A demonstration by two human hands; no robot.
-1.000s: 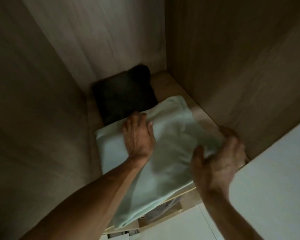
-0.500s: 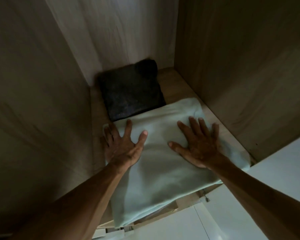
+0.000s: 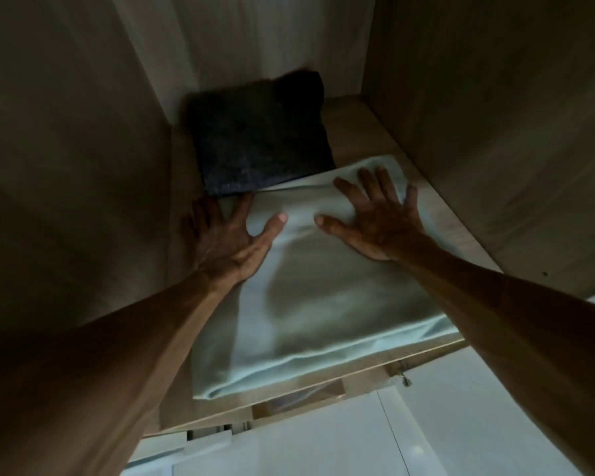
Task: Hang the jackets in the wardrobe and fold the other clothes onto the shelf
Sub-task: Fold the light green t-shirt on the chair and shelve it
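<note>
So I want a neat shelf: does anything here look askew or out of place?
Slightly. The pale green folded garment lies at an angle on the shelf, its near edge overhanging the front. Left hand and right hand press flat on it. The dark folded garment behind looks tidy.

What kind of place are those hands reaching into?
Probably the inside of a wardrobe: wooden walls close in a wooden shelf, and a folded pale garment and a folded dark garment lie on it.
</note>
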